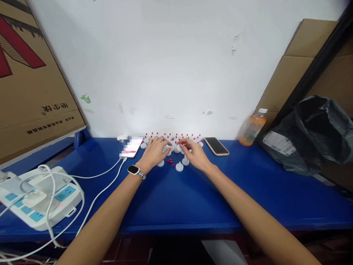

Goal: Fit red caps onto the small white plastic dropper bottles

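Note:
My left hand (156,150) is bent over a cluster of small white spouted caps, its thumb and fingertips closed around a white cap (166,148). Facing it, my right hand (194,153) has thumb and forefinger pinched at another white cap (177,148); the fingers partly cover it. In front of the hands a single white cap (179,167) stands upright with its spout pointing up. Several loose red tips (170,161) lie beside it. Behind the hands, rows of white caps topped with red tips (170,134) stand along the wall.
A phone with a cable (132,147) lies left of the caps, a dark-screened phone (216,146) right. A white power strip (55,198) with looped cables covers the left end. An orange drink bottle (253,127) and a black plastic bag (300,136) stand on the right of the blue table (176,206).

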`<move>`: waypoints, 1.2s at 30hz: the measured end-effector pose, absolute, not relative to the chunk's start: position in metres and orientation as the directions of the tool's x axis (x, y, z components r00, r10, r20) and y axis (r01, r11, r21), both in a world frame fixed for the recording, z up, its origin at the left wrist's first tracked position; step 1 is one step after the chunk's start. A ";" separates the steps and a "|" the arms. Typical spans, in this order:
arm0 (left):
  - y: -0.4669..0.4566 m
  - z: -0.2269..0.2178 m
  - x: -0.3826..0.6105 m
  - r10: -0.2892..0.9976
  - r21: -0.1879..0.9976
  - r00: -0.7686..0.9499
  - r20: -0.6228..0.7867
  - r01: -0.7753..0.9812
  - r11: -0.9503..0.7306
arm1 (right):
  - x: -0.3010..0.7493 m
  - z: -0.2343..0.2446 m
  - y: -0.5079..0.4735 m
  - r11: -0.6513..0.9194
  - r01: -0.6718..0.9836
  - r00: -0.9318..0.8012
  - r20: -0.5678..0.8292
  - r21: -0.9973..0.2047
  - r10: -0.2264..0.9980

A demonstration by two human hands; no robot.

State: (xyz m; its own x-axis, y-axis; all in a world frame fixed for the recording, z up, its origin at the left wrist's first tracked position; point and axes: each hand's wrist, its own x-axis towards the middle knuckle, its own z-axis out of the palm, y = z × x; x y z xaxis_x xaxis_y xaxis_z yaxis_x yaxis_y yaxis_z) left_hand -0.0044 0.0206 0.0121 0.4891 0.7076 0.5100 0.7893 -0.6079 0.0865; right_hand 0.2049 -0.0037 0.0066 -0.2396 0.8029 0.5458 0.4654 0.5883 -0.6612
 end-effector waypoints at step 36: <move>0.008 -0.001 -0.011 0.694 0.244 0.586 0.417 0.664 -0.707 | 0.203 -0.013 0.009 0.463 0.785 -0.234 0.495 -0.412 0.837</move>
